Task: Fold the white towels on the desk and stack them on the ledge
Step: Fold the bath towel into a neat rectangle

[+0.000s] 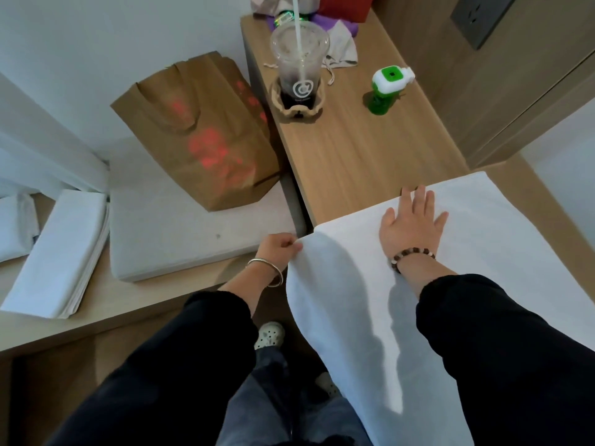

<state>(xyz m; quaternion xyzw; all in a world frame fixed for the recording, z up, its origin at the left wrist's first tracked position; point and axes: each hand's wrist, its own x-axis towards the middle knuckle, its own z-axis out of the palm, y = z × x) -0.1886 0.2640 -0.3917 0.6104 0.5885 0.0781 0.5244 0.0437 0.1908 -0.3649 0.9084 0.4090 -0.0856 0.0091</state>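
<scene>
A large white towel (483, 252) lies spread over the near end of the wooden desk (354, 149), its near part hanging off the front edge. My right hand (413, 225) rests flat on it, fingers spread, close to its far edge. My left hand (278, 247) pinches the towel's left corner at the desk's edge. On the lower ledge (42, 329) to the left lies a stack of folded white towels (61, 252), with another folded white cloth (16, 226) beside it at the frame's edge.
A brown paper bag (206, 133) stands on a grey cushion (193, 233) left of the desk. On the desk's far part stand a plastic cup with a straw (299, 69), a green and white bottle (384, 88) and assorted cloth items (341, 43).
</scene>
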